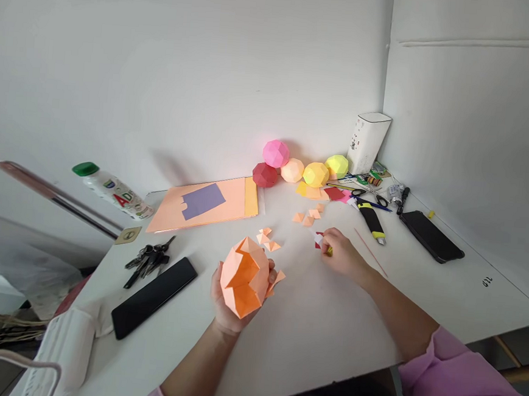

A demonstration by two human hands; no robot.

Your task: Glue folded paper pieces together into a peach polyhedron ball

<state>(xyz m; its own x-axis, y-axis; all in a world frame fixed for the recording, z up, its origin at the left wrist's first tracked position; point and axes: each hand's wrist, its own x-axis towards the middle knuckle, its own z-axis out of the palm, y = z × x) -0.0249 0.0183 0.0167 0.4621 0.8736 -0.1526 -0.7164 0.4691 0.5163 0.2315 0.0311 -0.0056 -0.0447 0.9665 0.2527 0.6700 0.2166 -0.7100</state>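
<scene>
My left hand is wrapped round a peach faceted paper ball. A jagged opening in the ball faces up and shows its orange inside. Over the table, my right hand is closed on a small white, red and yellow tube, mostly hidden by the fingers. Small folded peach paper pieces lie just beyond the ball, and more paper pieces sit farther back. Another peach piece shows beside my left fingers.
Finished paper balls in several colours line the wall. Peach sheets bear a purple piece. A cutter, scissors and black phone lie right; keys, a long black device and a bottle are left.
</scene>
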